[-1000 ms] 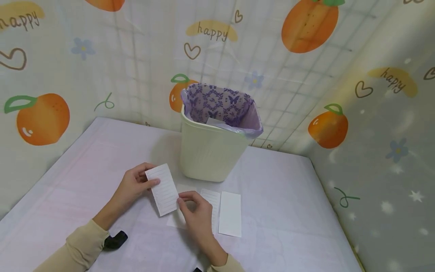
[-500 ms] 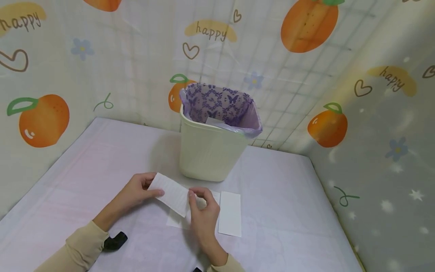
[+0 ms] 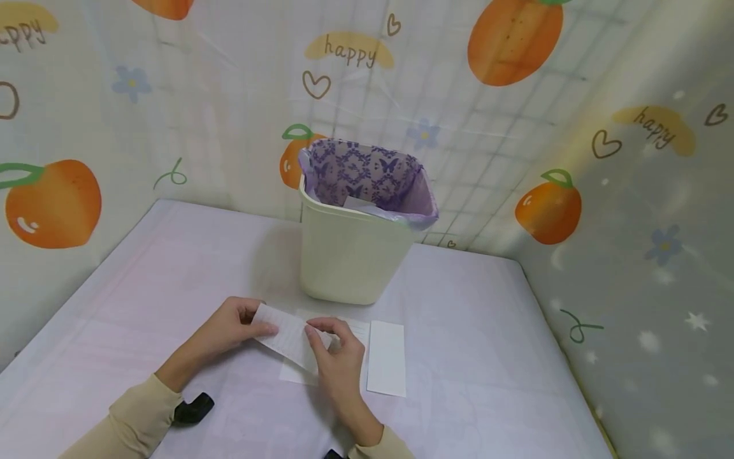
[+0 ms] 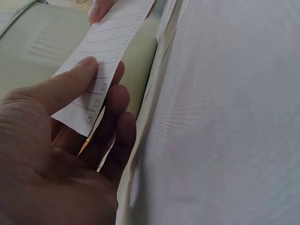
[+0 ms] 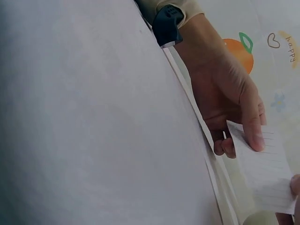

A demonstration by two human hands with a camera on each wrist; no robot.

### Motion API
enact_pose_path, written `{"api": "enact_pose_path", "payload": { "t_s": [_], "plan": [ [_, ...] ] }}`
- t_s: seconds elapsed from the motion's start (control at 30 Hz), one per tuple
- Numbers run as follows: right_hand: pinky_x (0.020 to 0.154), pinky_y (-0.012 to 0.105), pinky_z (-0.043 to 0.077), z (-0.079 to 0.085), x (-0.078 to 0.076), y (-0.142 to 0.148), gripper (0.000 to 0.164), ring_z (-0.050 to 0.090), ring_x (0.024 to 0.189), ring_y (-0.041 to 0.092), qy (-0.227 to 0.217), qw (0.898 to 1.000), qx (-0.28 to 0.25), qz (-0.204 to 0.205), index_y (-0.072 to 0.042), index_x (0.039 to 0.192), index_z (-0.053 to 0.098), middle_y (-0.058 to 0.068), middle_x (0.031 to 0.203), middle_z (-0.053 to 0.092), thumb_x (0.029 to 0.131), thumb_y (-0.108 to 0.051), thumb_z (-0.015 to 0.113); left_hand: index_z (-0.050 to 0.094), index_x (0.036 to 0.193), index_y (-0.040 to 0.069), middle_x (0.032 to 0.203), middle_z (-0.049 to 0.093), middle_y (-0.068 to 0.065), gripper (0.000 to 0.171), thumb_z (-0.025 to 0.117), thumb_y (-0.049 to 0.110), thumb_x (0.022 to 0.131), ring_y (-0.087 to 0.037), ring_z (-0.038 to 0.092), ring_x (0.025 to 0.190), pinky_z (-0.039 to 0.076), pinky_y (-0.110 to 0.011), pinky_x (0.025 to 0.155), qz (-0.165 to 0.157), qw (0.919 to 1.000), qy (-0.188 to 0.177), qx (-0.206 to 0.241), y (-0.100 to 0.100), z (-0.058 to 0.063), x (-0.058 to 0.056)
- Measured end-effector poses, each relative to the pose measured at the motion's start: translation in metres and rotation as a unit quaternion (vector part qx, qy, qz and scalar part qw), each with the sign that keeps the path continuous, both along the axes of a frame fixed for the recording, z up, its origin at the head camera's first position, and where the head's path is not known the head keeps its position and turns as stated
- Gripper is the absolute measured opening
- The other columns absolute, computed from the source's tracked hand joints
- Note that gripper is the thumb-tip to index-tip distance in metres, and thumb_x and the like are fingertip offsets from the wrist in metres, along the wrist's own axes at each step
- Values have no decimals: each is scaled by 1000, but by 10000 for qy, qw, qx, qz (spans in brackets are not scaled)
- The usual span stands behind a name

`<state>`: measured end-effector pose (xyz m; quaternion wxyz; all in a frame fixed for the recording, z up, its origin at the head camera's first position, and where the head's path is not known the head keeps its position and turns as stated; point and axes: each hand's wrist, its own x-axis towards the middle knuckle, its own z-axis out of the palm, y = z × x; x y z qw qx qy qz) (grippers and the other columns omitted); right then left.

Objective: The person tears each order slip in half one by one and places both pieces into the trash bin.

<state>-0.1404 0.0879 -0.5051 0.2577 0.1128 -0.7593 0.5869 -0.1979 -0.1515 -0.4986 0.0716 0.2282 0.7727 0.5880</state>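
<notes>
- While fingers of the left hand (image 3: 232, 326) pinch one end of the lined slip (image 3: 287, 332), here's the right hand (image 3: 342, 366) pinching its edge further along, over the counter (image 3: 476, 338) in front of the bin (image 3: 350, 255)!
- Light thumbs, matched angles, I'd say: squeezing harder or twisting could crease it.

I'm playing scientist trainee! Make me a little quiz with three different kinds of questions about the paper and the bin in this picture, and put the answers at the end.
1. How many hands hold the lined paper slip?
2. True or false: in the head view, the bin stands on the table, farther away than the slip.
3. Fill in the blank: the purple liner is printed with curly patterns and winged insects called ____.

Key:
1. Two: the left hand and the right hand.
2. True.
3. Butterflies.
</notes>
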Motion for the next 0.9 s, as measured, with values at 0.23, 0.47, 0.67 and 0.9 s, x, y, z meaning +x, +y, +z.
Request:
{"api": "enact_pose_path", "payload": {
  "t_s": [0.23, 0.47, 0.67, 0.9],
  "plan": [
    [98, 29, 51, -1, -1, 0, 5, 72, 97, 14, -170, 9998, 91, 48, -22, 99, 79, -11, 96, 77, 94, -21, 82, 74, 88, 11, 75, 63, 3, 12, 83, 17, 92, -6, 55, 65, 46, -22, 58, -493, 9988, -48, -61, 0, -1, 0],
    [98, 27, 50, -2, 1, -1, 6, 72, 97, 13, -323, 9986, 284, 322, -21, 98, 79, -9, 94, 78, 94, -19, 82, 78, 97, 21, 97, 77, 1, 4, 81, 20, 94, -14, 70, 91, 54, -26, 83, -612, 9974, 362, -86, 1, -2, -3],
    [97, 28, 51, -3, 1, -2, 6, 72, 95, 13, -356, 9973, 363, 525, -19, 97, 78, -8, 93, 77, 93, -19, 83, 78, 97, 21, 96, 77, 0, 5, 77, 16, 97, -17, 73, 93, 55, -27, 88, -745, 9954, 591, 53, 1, -1, -3],
    [95, 28, 52, -3, 2, -3, 6, 72, 94, 13, -422, 9964, 393, 619, -19, 95, 78, -9, 92, 77, 92, -20, 83, 77, 95, 23, 95, 76, 3, 6, 78, 17, 97, -17, 73, 99, 54, -27, 95, -646, 9959, 629, 11, 3, -4, -2]
  ]
}}
